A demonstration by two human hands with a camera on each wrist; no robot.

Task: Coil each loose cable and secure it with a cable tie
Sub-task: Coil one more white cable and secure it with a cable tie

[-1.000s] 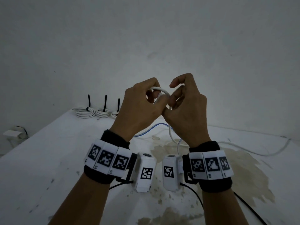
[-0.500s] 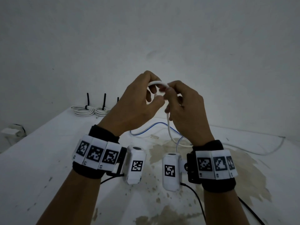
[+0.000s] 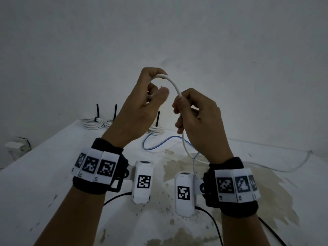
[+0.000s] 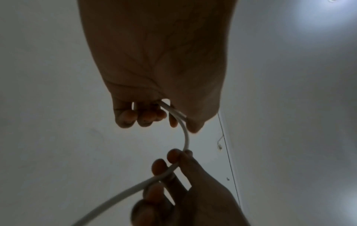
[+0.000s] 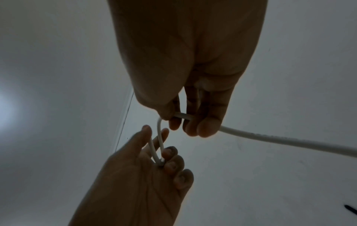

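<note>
Both hands are raised above the white table [image 3: 44,174] with a white cable [image 3: 174,86] arching between them. My left hand [image 3: 142,103] pinches the cable's end loop [image 4: 174,113] between thumb and fingers. My right hand [image 3: 197,118] pinches the same cable [image 5: 183,116] lower down, and the rest hangs from it to the table [image 3: 186,150]. In the right wrist view the cable [image 5: 280,139] trails off to the right.
Three coiled white cables with upright black ties [image 3: 93,122] [image 3: 111,121] [image 3: 156,129] lie at the table's far edge. A thin blue cable [image 3: 154,141] loops on the table. The white cable's tail [image 3: 284,167] curves along the right. Brown stains mark the table's middle.
The hands, close together before, have drawn apart. The left hand rose and the right hand slid down the cable, opening a longer arch between them.
</note>
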